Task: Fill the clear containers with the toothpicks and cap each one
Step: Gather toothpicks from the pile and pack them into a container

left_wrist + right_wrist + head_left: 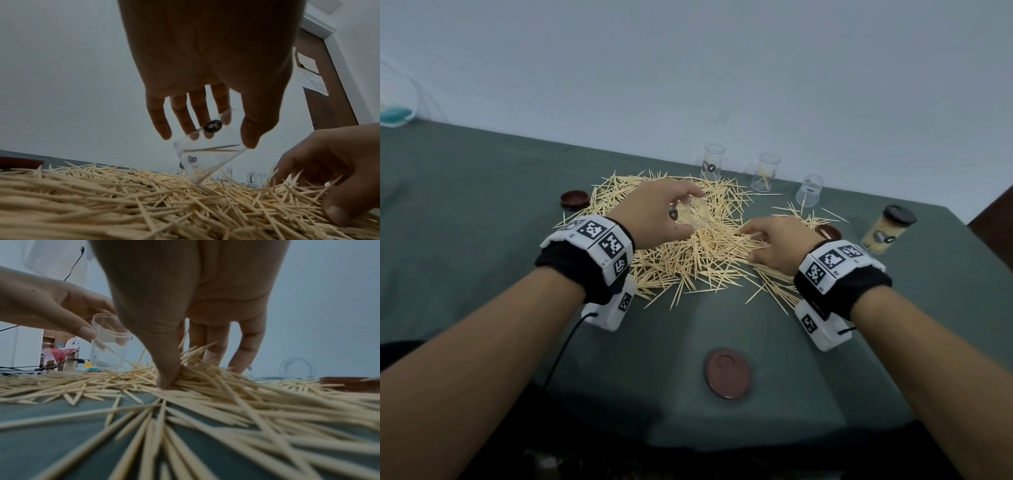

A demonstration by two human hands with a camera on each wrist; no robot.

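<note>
A wide pile of toothpicks (688, 246) covers the green tablecloth (482, 205). My left hand (671, 209) grips a clear container (693, 214) tilted over the pile; the left wrist view shows this container (207, 146) with a few toothpicks inside and its bottom edge among the toothpicks (123, 194). My right hand (763, 243) pinches a bunch of toothpicks in the pile's right part. The right wrist view shows the thumb and fingers (168, 378) closed on the toothpicks (205, 374), with the held container (111, 344) to the left.
Three more clear containers (714, 164) (767, 173) (810, 192) stand at the back, one on its side. A filled, capped container (887, 233) stands far right. Brown lids lie at the back left (574, 199), behind my right hand (828, 232) and near the front (727, 372).
</note>
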